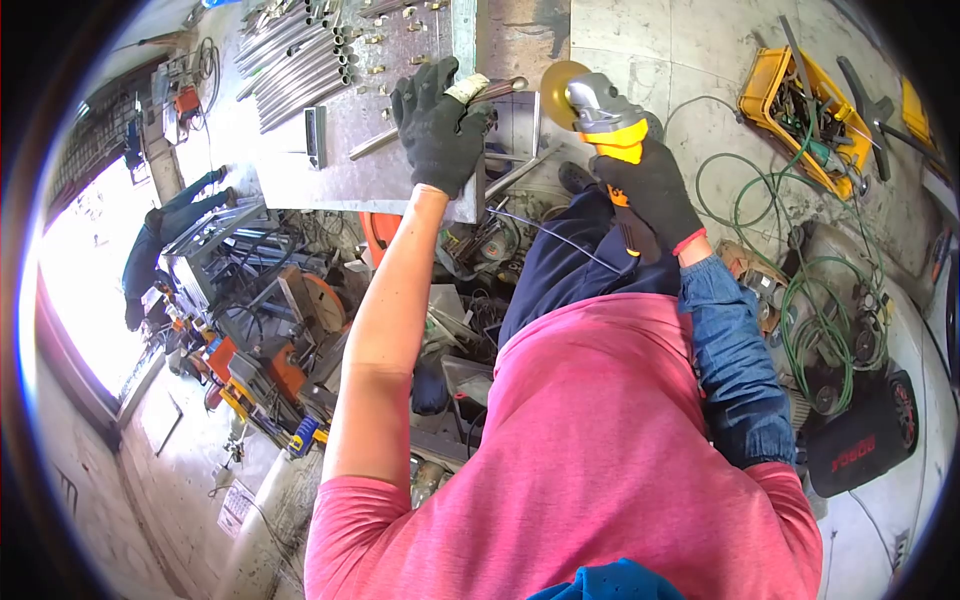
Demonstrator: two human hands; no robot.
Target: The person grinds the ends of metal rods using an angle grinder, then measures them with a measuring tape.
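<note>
My left hand (pixel 438 135), in a dark work glove, is closed around a metal tube (pixel 503 87) at the edge of the metal-topped bench. The tube's open end points right, toward the grinder; a pale wrap shows beside the glove's fingers. Left of the glove, a length of tube (pixel 373 145) lies in line with it on the bench top (pixel 290 175). My right hand (pixel 652 190), gloved too, grips a yellow and grey angle grinder (pixel 612 125) by its body. Its gold-coloured disc (pixel 562 93) stands a short gap from the tube's end.
Many cut tubes (pixel 292 65) are stacked at the bench's far left, with several small brass-coloured fittings (pixel 376 70) beside them. A yellow crate (pixel 800 115) of tools sits on the floor at right, near a green hose (pixel 800 290). Another person (pixel 165 235) bends over at left.
</note>
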